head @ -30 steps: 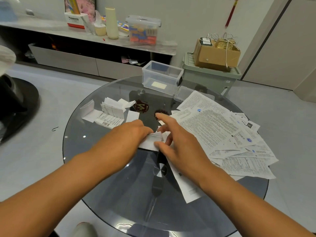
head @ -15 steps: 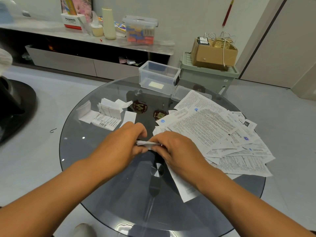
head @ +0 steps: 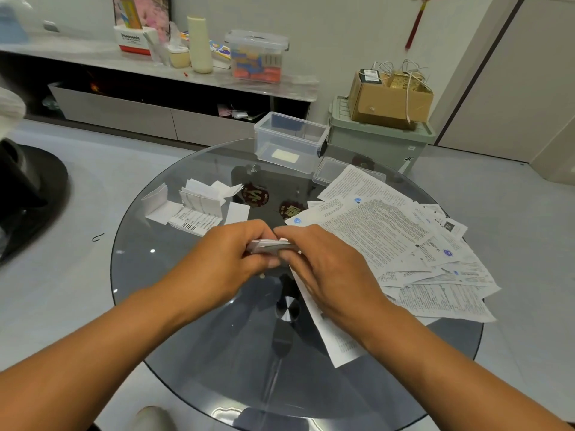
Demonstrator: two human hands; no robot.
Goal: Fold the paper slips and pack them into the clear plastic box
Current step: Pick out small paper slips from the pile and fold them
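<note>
On the left of the round glass counter (head: pixel 161 306) lies a small group of folded slips (head: pixel 196 206), some standing half open, one showing a barcode. Just right of them the left hand (head: pixel 227 262) hovers above the glass near the counter's middle, its grip curled around one end of a folded paper slip (head: pixel 269 245). The right hand (head: pixel 323 269) meets it from the other side, fingers bent over the slip's other end, so the slip is pinched between both hands and held level, clear of the glass. Beyond the hands, at the far edge of the counter, stands the clear plastic box (head: pixel 291 141), open at the top, with one pale slip lying flat on its bottom. Its lid (head: pixel 334 171) rests just right of it, partly under paper. Further right, a loose pile of unfolded printed sheets (head: pixel 404 244) spreads to the counter's right rim, one long sheet running beneath the right wrist.
</note>
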